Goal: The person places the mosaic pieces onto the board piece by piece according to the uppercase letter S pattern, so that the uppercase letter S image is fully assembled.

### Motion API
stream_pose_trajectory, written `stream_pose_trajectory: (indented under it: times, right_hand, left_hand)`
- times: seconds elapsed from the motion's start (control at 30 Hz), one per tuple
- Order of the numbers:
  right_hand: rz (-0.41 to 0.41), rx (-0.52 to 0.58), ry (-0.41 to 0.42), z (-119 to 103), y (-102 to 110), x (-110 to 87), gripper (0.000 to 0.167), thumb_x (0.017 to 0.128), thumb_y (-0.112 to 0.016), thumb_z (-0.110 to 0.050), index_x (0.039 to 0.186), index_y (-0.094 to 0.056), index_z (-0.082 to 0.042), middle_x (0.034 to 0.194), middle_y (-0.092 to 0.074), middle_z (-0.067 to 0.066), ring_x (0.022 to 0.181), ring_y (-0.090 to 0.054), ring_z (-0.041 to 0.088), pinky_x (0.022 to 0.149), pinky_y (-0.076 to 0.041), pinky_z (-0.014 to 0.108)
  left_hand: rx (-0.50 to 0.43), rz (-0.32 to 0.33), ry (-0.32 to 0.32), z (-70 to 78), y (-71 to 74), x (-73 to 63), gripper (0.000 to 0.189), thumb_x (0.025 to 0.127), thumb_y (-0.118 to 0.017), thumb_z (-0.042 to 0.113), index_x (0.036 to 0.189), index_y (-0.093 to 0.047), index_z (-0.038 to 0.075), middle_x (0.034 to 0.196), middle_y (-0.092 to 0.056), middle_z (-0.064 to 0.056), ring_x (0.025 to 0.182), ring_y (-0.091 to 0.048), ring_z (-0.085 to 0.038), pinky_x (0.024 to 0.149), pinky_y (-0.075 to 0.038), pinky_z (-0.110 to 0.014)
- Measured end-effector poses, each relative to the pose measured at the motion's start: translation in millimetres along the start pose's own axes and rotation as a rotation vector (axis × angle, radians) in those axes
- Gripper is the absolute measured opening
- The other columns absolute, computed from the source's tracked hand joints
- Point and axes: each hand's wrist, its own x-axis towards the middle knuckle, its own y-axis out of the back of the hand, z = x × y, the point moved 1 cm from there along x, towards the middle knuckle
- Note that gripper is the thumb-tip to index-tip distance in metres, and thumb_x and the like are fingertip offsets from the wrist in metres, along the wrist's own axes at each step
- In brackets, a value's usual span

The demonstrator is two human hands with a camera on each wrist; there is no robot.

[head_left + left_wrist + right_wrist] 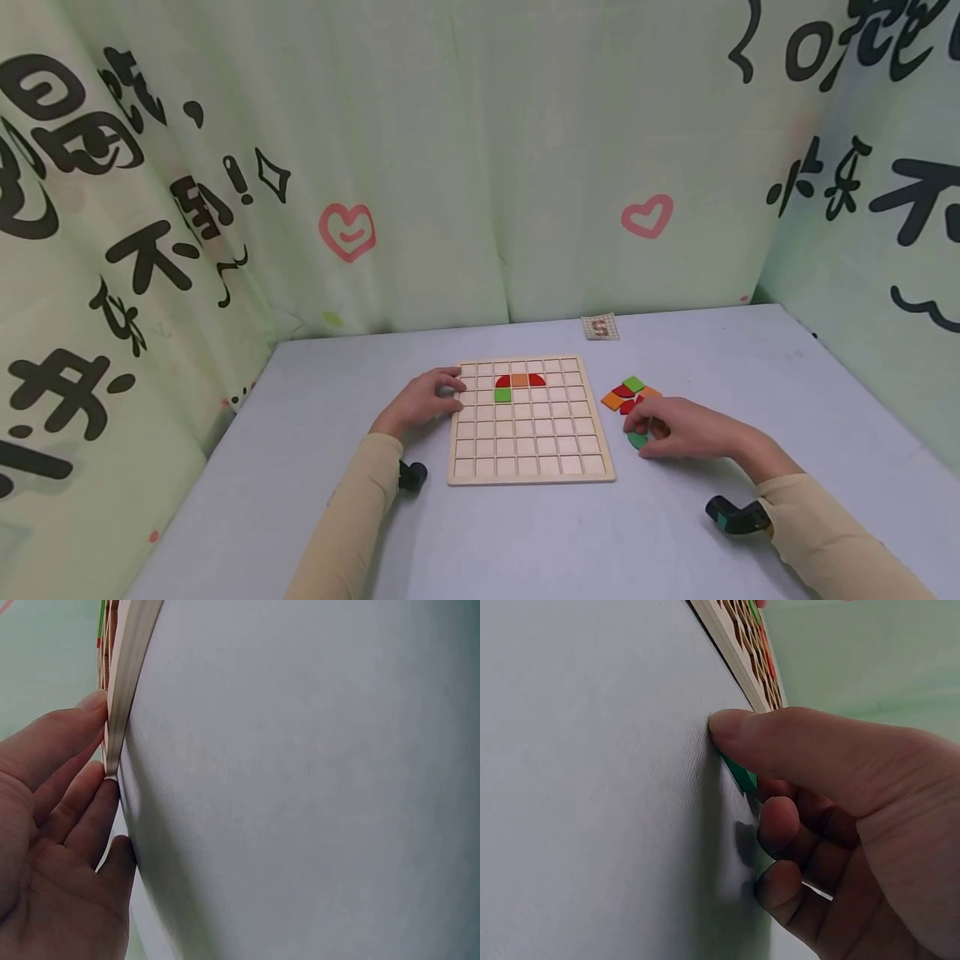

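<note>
A wooden grid board lies flat on the table, with a few red, orange and green pieces set in its upper cells. My left hand is at the board's left edge. In the left wrist view, its thumb and fairly straight fingertips touch the board's side. Right of the board, my right hand pinches a dark green piece with a curved edge, low over the table. The right wrist view shows the thumb on this green piece, mostly covering it.
Beyond my right hand lies a loose cluster of red, orange and green pieces, partly hidden by the hand. A small patterned card lies at the table's far edge. Pale green curtains with writing hang behind and at both sides.
</note>
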Motion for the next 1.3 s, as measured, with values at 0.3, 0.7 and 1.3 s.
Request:
stream_pose_trajectory:
  times: [0.3,0.7,1.3]
  right_hand:
    - [0.017,0.001,-0.01,-3.0,-0.4,0.1,0.028,0.082,-0.078,-0.021,0.106,-0.066,-0.012,0.087,-0.057,-0.006,0.076,-0.051,0.011,0.065,-0.048,0.022]
    - [0.078,-0.061,0.06,-10.6,1.9,8.8,0.023,0.085,-0.072,-0.011,0.108,-0.068,-0.011,0.09,-0.058,-0.007,0.078,-0.051,0.009,0.068,-0.048,0.023]
    - [0.143,0.063,0.104,-44.9,-8.2,84.4,0.028,0.089,-0.071,-0.016,0.115,-0.067,-0.007,0.106,-0.066,-0.001,0.085,-0.055,0.014,0.076,-0.05,0.031]
  left_hand:
    - [0.003,0.004,-0.005,-0.6,0.0,1.0,0.023,0.087,-0.074,0.017,0.11,-0.072,0.012,0.147,-0.048,0.001,0.143,-0.031,-0.025,0.116,-0.027,-0.044]
    - [0.005,-0.001,-0.015,0.5,0.2,-1.2,0.024,0.087,-0.073,0.016,0.11,-0.071,0.011,0.147,-0.048,-0.001,0.143,-0.031,-0.027,0.116,-0.027,-0.045]
    - [-0.003,0.0,-0.011,2.7,1.9,-2.1,0.024,0.087,-0.074,0.015,0.11,-0.071,0.011,0.148,-0.048,-0.002,0.143,-0.031,-0.027,0.117,-0.026,-0.045]
